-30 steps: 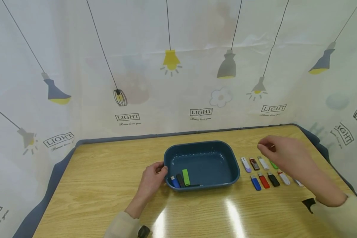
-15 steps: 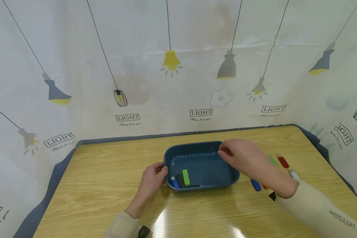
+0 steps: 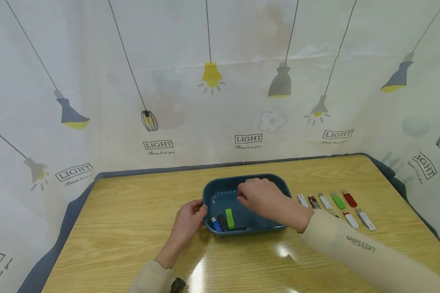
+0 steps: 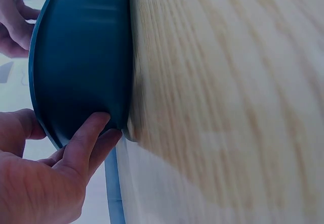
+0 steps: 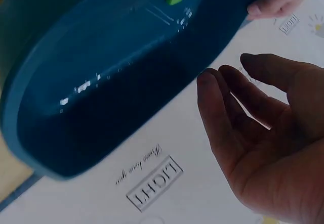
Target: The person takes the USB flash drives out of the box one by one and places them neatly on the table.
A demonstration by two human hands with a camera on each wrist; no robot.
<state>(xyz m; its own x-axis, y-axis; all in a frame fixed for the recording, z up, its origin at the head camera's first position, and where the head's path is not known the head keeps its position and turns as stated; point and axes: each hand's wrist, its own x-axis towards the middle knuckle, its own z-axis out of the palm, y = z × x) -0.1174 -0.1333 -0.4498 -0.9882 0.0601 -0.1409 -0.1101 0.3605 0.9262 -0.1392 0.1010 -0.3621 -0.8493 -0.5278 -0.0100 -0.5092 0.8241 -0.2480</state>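
A dark blue tray [image 3: 249, 232] stands on the table, and my left hand [image 3: 188, 219] grips its left end. In the left wrist view, the left thumb is at the rim and the fingers [image 4: 83, 143] lie along the outer wall. My right hand [image 3: 262, 197] is over the tray; in the right wrist view its thumb and bent fingers are apart, with nothing visible between them. Inside the tray's left front corner lie a blue USB stick [image 3: 216, 224], a black USB stick [image 3: 222, 222] and a green USB stick [image 3: 229, 218], beside a dark thin piece partly hidden by the front wall.
Right of the tray, several USB sticks lie in two rows, including a green one [image 3: 338, 200], a red one [image 3: 350, 198] and a white-grey one [image 3: 366, 219]. The right sleeve [image 3: 337, 236] covers part of the front row. A lamp-print cloth [image 3: 190, 101] hangs behind the table.
My right hand has moved left from above the rows of USB sticks to over the tray. The left hand and the tray have stayed put.
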